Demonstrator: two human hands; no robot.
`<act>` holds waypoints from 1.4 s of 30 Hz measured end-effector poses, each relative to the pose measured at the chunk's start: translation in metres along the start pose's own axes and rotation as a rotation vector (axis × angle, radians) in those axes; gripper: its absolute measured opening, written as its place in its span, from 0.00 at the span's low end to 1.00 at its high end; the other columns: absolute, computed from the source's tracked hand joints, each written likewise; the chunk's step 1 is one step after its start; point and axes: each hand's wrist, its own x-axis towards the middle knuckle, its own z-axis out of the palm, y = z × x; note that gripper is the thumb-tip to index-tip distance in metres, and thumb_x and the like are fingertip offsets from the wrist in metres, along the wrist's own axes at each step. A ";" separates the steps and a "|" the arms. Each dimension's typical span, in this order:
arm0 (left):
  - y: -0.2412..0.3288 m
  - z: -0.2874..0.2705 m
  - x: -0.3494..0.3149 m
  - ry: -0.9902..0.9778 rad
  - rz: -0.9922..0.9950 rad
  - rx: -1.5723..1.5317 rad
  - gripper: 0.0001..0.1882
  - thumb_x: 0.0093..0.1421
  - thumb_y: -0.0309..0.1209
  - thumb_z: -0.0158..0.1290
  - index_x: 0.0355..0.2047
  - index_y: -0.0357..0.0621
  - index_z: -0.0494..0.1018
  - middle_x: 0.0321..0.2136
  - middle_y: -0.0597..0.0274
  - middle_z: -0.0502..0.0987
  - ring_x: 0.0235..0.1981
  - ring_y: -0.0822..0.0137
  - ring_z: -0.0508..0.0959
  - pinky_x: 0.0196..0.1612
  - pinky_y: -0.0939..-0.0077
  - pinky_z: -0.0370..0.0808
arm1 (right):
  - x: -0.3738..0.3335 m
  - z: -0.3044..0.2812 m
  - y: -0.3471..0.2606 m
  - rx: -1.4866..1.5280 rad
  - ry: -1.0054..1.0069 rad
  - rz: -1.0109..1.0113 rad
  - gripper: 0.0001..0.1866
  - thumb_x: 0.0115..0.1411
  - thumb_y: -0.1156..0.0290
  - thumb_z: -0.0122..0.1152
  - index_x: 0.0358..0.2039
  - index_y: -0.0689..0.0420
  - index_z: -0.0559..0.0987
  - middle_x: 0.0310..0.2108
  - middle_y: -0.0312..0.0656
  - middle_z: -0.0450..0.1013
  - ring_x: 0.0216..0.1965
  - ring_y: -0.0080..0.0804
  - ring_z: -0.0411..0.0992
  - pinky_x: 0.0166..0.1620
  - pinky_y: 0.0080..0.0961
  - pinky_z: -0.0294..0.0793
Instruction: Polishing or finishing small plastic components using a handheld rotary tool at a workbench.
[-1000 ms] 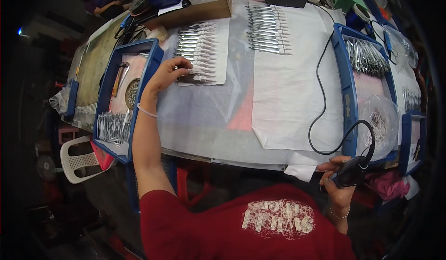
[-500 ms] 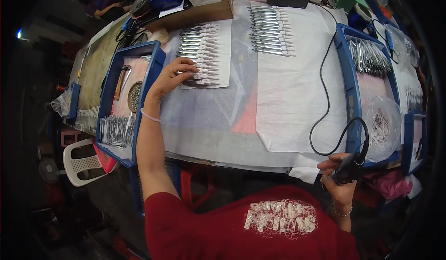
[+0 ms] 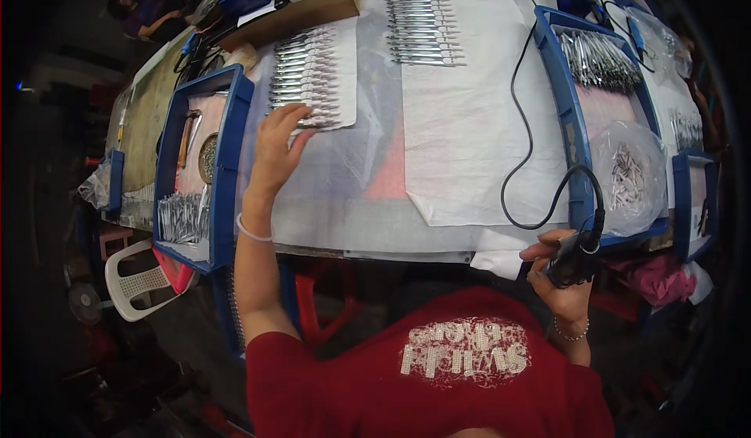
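My left hand (image 3: 275,145) is at the near end of a row of slim silver pieces with pale ends (image 3: 313,66). Its thumb and fingers are apart, the fingertips close to the nearest piece; whether they touch it I cannot tell. In my right hand (image 3: 562,297), at the table's front edge, is a black corded handheld tool (image 3: 575,262) resembling an electric screwdriver, its cable rising from the top. Its working tip is hidden. A second row of similar silver pieces (image 3: 422,35) lies farther off, on a white sheet (image 3: 477,141).
The left blue tray (image 3: 227,156) holds silver parts, a hammer (image 3: 186,137) and a round dish of small bits (image 3: 208,158). Silver parts and a plastic bag of pale pieces (image 3: 627,180) fill the right blue tray (image 3: 575,133). The tool's black cable (image 3: 528,117) loops across the sheet.
The whole view has shifted, and the table sits higher and more to the left. My left hand has drawn back toward the row's near end, fingers spreading. The tool stays in my right hand.
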 end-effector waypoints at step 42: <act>0.273 0.124 -0.089 -0.035 0.267 -0.016 0.20 0.47 0.31 0.59 0.43 0.42 0.73 0.42 0.62 0.72 0.39 0.66 0.72 0.41 0.68 0.62 | -0.026 -0.044 0.019 0.128 0.081 -0.027 0.27 0.45 0.81 0.70 0.47 0.63 0.71 0.34 0.42 0.78 0.28 0.14 0.69 0.33 0.12 0.69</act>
